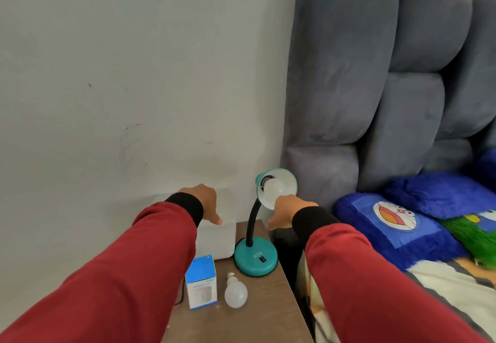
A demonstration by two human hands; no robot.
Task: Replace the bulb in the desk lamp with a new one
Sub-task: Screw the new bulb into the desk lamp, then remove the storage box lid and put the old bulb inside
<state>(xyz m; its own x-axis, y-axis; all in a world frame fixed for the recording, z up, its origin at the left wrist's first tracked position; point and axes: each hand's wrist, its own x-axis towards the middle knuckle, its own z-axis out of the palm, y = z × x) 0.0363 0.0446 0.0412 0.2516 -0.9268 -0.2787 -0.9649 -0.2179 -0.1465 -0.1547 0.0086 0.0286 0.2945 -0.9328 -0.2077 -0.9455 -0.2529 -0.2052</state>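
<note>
Centrally, low in the frame, a teal gooseneck desk lamp point(255, 258) is seen standing on the brown wooden table point(271, 313), a frosted white bulb point(273, 188) seated in its shade. The right hand point(285, 212) is held just below the shade, its grip loosely spread and empty. The left hand point(202, 203), also spread, is held over a white box-shaped appliance point(220, 243). A loose white bulb point(235, 291) is laid beside a blue-and-white carton point(201, 283).

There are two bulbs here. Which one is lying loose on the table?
The bulb on the table, lying on its side beside the blue and white box. The other bulb sits in the socket of the teal lamp, inside the shade.
</note>
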